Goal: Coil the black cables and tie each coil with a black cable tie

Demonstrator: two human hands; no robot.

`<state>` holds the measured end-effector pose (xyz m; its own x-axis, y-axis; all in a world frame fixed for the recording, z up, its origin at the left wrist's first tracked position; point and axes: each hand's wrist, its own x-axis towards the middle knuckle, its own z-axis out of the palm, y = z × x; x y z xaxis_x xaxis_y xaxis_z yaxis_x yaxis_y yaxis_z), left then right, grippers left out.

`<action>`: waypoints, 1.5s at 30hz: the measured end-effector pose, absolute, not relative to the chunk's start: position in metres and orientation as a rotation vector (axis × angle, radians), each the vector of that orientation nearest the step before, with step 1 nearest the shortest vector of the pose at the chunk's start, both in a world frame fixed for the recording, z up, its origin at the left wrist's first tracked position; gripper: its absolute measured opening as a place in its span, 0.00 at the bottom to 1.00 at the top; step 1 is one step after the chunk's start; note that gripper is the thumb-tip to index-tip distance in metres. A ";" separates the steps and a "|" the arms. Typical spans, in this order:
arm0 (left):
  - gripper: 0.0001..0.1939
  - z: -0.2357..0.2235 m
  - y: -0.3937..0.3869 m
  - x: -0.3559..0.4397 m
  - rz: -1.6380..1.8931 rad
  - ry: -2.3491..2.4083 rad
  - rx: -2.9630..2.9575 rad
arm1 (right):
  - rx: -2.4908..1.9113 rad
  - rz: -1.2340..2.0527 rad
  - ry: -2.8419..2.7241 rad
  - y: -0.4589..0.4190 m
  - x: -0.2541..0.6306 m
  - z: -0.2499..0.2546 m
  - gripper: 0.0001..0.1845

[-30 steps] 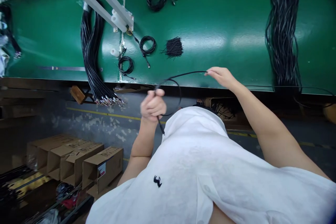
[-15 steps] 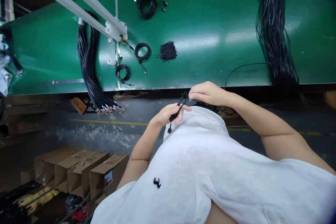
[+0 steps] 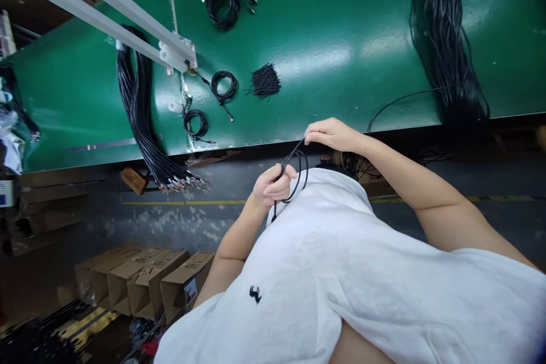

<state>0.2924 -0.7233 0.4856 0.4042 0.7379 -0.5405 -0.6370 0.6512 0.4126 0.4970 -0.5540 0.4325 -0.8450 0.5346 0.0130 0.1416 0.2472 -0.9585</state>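
Observation:
My left hand point(image 3: 273, 185) is closed around a thin black cable point(image 3: 298, 168), gripping a small loop of it just off the near edge of the green table point(image 3: 333, 40). A short plug end hangs below the fist. My right hand point(image 3: 330, 133) pinches the same cable a little higher and to the right. From there the cable trails right across the table edge toward a large bundle of black cables point(image 3: 443, 40).
On the table lie three coiled black cables point(image 3: 224, 86), point(image 3: 196, 123), point(image 3: 222, 0), a pile of short black ties point(image 3: 264, 81) and a long cable bundle point(image 3: 140, 114) hanging over the left edge. A white rail point(image 3: 106, 5) crosses overhead. Cardboard boxes point(image 3: 145, 284) stand on the floor.
My right hand came back from the table to my left hand, then lifted slightly. The cable now forms a small loop in my left hand. The view shifted left.

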 end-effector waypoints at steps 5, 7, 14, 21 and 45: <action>0.19 0.507 -0.734 0.233 1.594 0.734 0.350 | -1.193 1.160 -2.478 -0.549 0.559 0.355 0.22; 0.20 0.510 -0.731 0.222 1.618 0.911 0.382 | -1.178 1.034 -2.770 -0.568 0.573 0.353 0.20; 0.22 0.463 -0.699 0.292 0.983 1.156 0.603 | -0.417 1.097 -2.910 -0.606 0.528 0.456 0.24; 0.24 0.466 -0.692 0.306 0.690 0.817 0.546 | -0.580 1.289 -2.619 -0.549 0.542 0.463 0.23; 0.11 0.508 -0.652 0.337 0.712 0.547 0.232 | -1.923 0.270 -2.075 -0.465 0.744 0.439 0.21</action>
